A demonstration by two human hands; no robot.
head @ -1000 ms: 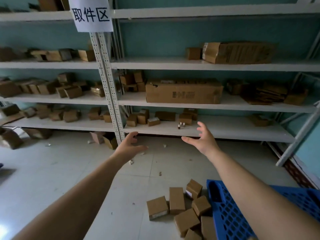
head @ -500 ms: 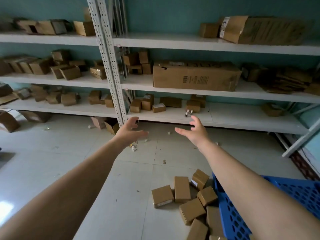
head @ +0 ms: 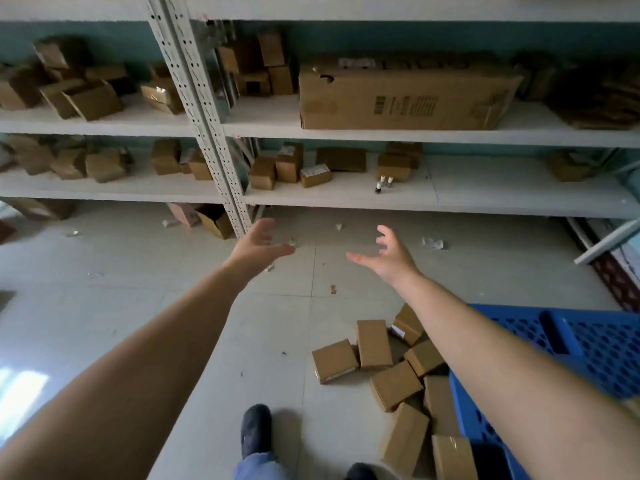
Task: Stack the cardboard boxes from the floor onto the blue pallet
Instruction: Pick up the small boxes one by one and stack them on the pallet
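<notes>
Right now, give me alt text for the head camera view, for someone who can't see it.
Two bare arms reach forward, left hand and right hand open and empty above a pale tiled floor. Small cardboard boxes lie scattered on the floor beside a blue pallet at lower right. White shelving with more boxes fills the background.

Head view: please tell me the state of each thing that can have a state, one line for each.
left hand: open, empty, held out above the floor
right hand: open, empty, fingers spread
cardboard boxes: closed, scattered on the floor beside the pallet
blue pallet: no box visible on the part in view
long carton: lying on the shelf, top torn
</notes>
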